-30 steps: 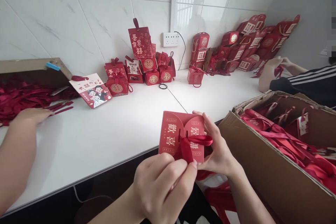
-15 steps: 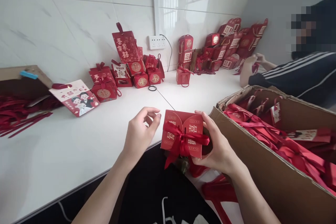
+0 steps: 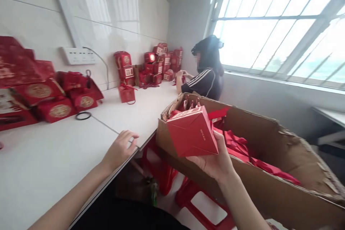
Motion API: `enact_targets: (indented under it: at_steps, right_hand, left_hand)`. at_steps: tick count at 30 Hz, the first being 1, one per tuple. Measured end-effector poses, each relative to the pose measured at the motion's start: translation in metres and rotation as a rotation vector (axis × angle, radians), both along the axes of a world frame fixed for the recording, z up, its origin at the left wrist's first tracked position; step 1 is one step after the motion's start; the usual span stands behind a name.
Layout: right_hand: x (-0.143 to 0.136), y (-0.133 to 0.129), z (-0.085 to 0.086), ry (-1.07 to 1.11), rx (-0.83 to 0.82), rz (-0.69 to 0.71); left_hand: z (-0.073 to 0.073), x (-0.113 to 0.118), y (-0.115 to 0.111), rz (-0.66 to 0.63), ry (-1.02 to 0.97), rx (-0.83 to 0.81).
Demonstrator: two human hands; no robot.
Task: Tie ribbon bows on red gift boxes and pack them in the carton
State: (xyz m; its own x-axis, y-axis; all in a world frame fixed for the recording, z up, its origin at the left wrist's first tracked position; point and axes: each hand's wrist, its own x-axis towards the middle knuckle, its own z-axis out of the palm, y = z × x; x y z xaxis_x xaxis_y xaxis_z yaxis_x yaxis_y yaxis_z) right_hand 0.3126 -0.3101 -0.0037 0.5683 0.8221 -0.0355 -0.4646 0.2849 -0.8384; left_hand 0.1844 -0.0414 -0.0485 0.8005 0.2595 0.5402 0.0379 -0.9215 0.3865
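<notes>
My right hand [image 3: 215,161] grips a red gift box [image 3: 192,133] from below and behind, at the near edge of a big cardboard carton [image 3: 242,183]. The gift box is tilted, with a plain red face towards me. My left hand [image 3: 120,151] is empty, its fingers loosely bent and apart, over the front edge of the white table [image 3: 107,115]. Red boxes and red ribbons lie inside the carton.
Red gift boxes [image 3: 59,110] stand along the wall, with a black ring [image 3: 83,115] before them. A person [image 3: 207,79] in a striped sleeve works at the table's far end. Red stools [image 3: 205,205] stand below the carton.
The view has swung right, bringing the window and more of the carton in. My right hand has moved the gift box to the carton and turned its bow side away. My left hand remains empty.
</notes>
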Motion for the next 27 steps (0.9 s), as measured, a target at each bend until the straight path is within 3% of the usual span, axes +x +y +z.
enact_targets:
  at_steps: [5,8,11,13,17,19,21,23,27]
  right_hand:
    - [0.001,-0.016,0.002,0.157,0.049,-0.051]
    - [0.0,-0.018,0.002,0.196,0.028,-0.095]
    - [-0.002,-0.02,0.0,0.053,-0.066,-0.228]
    - [-0.005,-0.025,-0.001,-0.245,-0.157,-0.415]
    - [-0.011,-0.04,0.004,-1.202,-0.346,-0.906]
    - [-0.013,-0.048,0.01,-1.558,-0.405,-0.99]
    - [-0.011,-0.057,0.016,-1.728,-0.453,-0.974]
    - [-0.003,-0.071,0.021,-1.713,-0.508,-0.977]
    - [0.033,-0.124,0.03,-1.293,-0.62,-1.04]
  left_hand:
    - [-0.021,-0.005,0.03,-0.063,-0.161,0.059]
    - [-0.022,-0.007,0.027,-0.121,-0.18,0.111]
    - [-0.02,-0.008,0.021,-0.109,-0.035,0.131]
    - [-0.019,-0.008,0.019,-0.071,0.039,0.124]
    - [-0.02,-0.008,0.021,-0.042,0.07,0.116]
    - [-0.02,-0.008,0.022,-0.047,0.073,0.122]
    - [-0.022,-0.008,0.023,-0.043,0.072,0.132]
    - [-0.024,-0.007,0.025,-0.037,0.073,0.145]
    - [-0.028,-0.005,0.029,-0.056,0.067,0.178]
